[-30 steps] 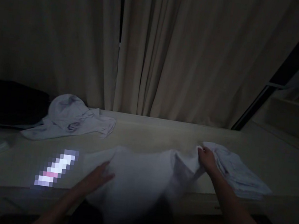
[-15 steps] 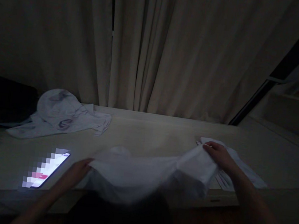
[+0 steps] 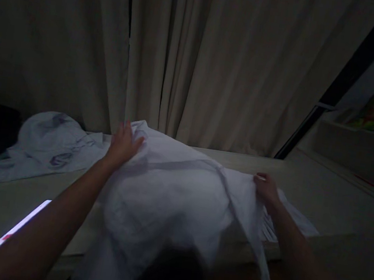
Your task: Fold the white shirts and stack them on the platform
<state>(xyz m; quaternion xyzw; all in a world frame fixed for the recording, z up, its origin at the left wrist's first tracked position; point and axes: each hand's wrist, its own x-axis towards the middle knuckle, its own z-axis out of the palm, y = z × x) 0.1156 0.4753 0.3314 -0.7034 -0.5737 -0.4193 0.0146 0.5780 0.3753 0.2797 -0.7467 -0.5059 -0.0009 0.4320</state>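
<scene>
The white garment (image 3: pixel 172 198) is spread wide and rumpled, its far edge pinched by the left hand (image 3: pixel 123 143) and its right corner gripped by the right hand (image 3: pixel 266 190); between them it sags, its near part draping downward.

Left arm covers most of the lit phone (image 3: pixel 19 226); white cloth (image 3: pixel 172 198) runs off the near edge, its lower part blurred.

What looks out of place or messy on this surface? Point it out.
Not much stands out. A crumpled pale garment lies bunched at the far left of the table, unfolded. A lit phone sits near the front edge. The left hand and right hand hold the white cloth, which droops over the front edge.
</scene>
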